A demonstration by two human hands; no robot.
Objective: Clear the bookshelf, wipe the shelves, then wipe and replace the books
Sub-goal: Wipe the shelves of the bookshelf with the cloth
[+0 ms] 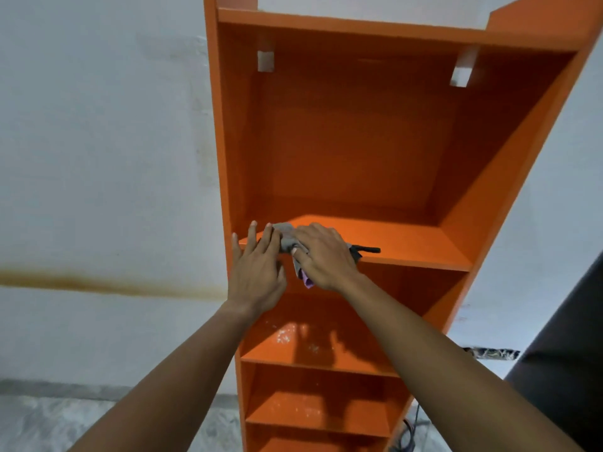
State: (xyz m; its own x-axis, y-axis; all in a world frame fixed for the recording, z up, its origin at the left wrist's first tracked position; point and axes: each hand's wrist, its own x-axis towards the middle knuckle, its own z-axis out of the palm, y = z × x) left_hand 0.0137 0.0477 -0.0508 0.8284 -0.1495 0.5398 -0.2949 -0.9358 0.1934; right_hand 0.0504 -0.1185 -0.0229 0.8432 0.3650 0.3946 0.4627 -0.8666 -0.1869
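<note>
An orange bookshelf (509,164) stands against a white wall, and no books are on the shelves I can see. My right hand (323,256) grips a grey cloth (285,239) with a purple corner and holds it on the front left of the upper shelf board (408,243). My left hand (257,269) lies flat with straight fingers on the shelf's front left edge, right beside the cloth. A dark strip sticks out from under my right hand onto the shelf.
The shelf below (313,350) carries white dust specks. More orange shelves (313,415) continue downward. A stained white wall (98,190) is at the left, a dark object (567,353) at the right, and a grey floor (49,425) below.
</note>
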